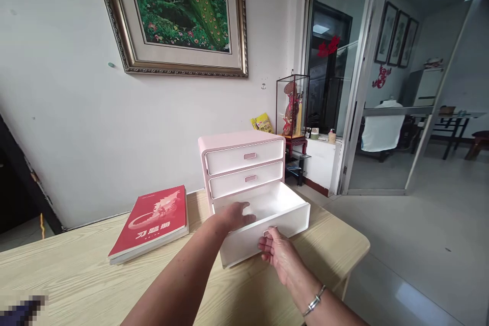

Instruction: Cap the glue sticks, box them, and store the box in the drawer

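White-walled rm — a framed peacock picture is hung above a light wood-grain worktop. A red book is laid at left, beside a pink-and-white 3-drawer unit; a glass display case is seen behind it. Bottom drawer is pulled out toward the camera, on the worktop. L grip is held wide, fingers over drawer's inside. R grip, bangle at wrist, is pressed at drawer front — hold can't be told.
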### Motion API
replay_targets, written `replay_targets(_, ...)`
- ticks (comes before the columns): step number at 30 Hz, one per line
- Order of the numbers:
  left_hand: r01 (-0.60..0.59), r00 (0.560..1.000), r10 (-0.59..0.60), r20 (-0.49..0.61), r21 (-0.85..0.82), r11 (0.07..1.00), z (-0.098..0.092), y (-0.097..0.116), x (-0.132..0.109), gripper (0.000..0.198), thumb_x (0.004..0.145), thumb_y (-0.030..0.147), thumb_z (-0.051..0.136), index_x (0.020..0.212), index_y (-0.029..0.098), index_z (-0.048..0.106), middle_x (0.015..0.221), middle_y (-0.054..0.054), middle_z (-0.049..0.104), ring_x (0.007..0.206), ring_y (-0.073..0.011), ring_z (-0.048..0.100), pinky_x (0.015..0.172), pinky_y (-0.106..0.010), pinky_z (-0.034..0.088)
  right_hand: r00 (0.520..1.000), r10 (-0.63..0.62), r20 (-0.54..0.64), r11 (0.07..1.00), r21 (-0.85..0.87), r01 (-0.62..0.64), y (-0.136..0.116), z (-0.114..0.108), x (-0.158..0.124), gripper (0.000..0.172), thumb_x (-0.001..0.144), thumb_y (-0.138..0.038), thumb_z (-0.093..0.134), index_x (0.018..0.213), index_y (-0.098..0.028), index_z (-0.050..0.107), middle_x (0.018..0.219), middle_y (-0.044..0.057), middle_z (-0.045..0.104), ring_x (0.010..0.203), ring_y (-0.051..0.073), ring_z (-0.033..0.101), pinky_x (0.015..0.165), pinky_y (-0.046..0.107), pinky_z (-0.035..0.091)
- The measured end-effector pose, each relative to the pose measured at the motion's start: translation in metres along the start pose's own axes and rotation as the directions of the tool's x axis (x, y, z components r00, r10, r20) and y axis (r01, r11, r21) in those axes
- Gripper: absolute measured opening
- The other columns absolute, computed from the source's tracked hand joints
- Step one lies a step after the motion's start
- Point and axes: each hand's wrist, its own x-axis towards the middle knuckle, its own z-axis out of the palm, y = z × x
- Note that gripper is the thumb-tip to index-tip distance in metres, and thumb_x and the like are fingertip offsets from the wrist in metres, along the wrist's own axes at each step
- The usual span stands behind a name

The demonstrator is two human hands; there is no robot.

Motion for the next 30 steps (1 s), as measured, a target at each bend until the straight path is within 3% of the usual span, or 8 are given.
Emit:
replay_targets(4, -0.016, 0.961, 0.002, -0.277, -0.049, 0.999, -0.009, -0.007, -0.045, 0.045, 0.095, 0.044, 0.041, 0.131, 0.024, 0.058, 0.138, -0.007, 0.058, 0.111, -0.0239, 0.064, 0.093, -0.033, 0.050, 0.998, -0.018, 0.056, 0.999, 0.041, 0.016, -0.004, 0.008, 0.010, 0.027, 0.092, -0.042, 0.052, 0.085, -0.017, 0.058, 0.077, 0.008, 0.071, 0.067, 0.017, 0.069, 0.049, 0.023, 0.049)
replay_targets(5, -0.051, 0.914, 0.003, -0.406, -0.108, 0.993, -0.008, -0.012, -0.060, 0.041, 0.095, 0.045, 0.042, 0.122, 0.024, 0.064, 0.131, -0.007, 0.063, 0.106, -0.0233, 0.065, 0.086, -0.031, 0.053, 0.998, -0.024, 0.056, 0.999, 0.049, 0.021, -0.006, 0.012, 0.014, 0.027, 0.093, -0.042, 0.051, 0.085, -0.017, 0.058, 0.077, 0.008, 0.071, 0.067, 0.017, 0.069, 0.050, 0.024, 0.050)
replay_targets(7, -0.105, 0.847, -0.014, -0.532, -0.193, 0.976, -0.002, -0.027, -0.094, 0.038, 0.095, 0.046, 0.043, 0.105, 0.023, 0.071, 0.113, -0.008, 0.069, 0.101, -0.0231, 0.066, 0.072, -0.028, 0.055, 0.999, -0.026, 0.045, 0.998, 0.063, 0.023, -0.010, 0.022, 0.027, 0.027, 0.093, -0.042, 0.053, 0.085, -0.017, 0.058, 0.075, 0.007, 0.071, 0.066, 0.017, 0.069, 0.051, 0.024, 0.050)
replay_targets(10, -0.037, 0.821, -0.133, -0.555, -0.285, 0.958, 0.016, -0.063, -0.146, 0.039, 0.092, 0.051, 0.047, 0.104, 0.024, 0.071, 0.106, -0.008, 0.070, 0.093, -0.0238, 0.067, 0.050, -0.023, 0.051, 0.999, -0.017, 0.032, 0.997, 0.073, 0.015, -0.014, 0.043, 0.050, 0.026, 0.090, -0.042, 0.059, 0.083, -0.018, 0.056, 0.071, 0.005, 0.069, 0.063, 0.016, 0.068, 0.051, 0.023, 0.051)
replay_targets(15, 0.146, 0.729, -0.338, -0.595, -0.348, 0.926, 0.038, -0.131, -0.208, 0.034, 0.085, 0.054, 0.055, 0.094, 0.027, 0.074, 0.097, -0.005, 0.074, 0.080, -0.0227, 0.070, 0.058, -0.026, 0.056, 0.999, -0.033, 0.034, 0.997, 0.064, 0.031, -0.017, 0.074, 0.078, 0.025, 0.087, -0.042, 0.064, 0.081, -0.019, 0.054, 0.067, 0.004, 0.068, 0.061, 0.015, 0.068, 0.054, 0.023, 0.053)
replay_targets(19, 0.264, 0.704, -0.466, -0.537, -0.412, 0.872, 0.041, -0.154, -0.219, 0.036, 0.085, 0.052, 0.053, 0.098, 0.025, 0.073, 0.088, -0.003, 0.077, 0.080, -0.0229, 0.072, 0.071, -0.028, 0.057, 0.998, -0.057, 0.013, 0.997, 0.050, 0.056, -0.019, 0.087, 0.092, 0.023, 0.090, -0.039, 0.059, 0.081, -0.020, 0.053, 0.065, 0.003, 0.067, 0.058, 0.014, 0.067, 0.055, 0.024, 0.054)
replay_targets(25, 0.237, 0.735, -0.470, -0.489, -0.464, 0.853, 0.046, -0.150, -0.206, 0.037, 0.086, 0.050, 0.050, 0.098, 0.023, 0.074, 0.090, -0.004, 0.077, 0.080, -0.0222, 0.071, 0.071, -0.028, 0.055, 0.996, -0.092, 0.001, 0.995, 0.043, 0.092, -0.013, 0.089, 0.111, 0.022, 0.090, -0.041, 0.057, 0.083, -0.020, 0.054, 0.065, 0.002, 0.067, 0.058, 0.015, 0.067, 0.054, 0.025, 0.055)
replay_targets(30, 0.272, 0.744, -0.491, -0.454, -0.466, 0.842, 0.045, -0.152, -0.205, 0.038, 0.089, 0.047, 0.047, 0.098, 0.021, 0.073, 0.080, -0.002, 0.075, 0.069, -0.0194, 0.068, 0.065, -0.027, 0.051, 0.994, -0.105, -0.020, 0.994, 0.029, 0.105, -0.008, 0.084, 0.121, 0.021, 0.090, -0.041, 0.056, 0.086, -0.020, 0.053, 0.064, 0.001, 0.066, 0.057, 0.015, 0.066, 0.050, 0.023, 0.052)
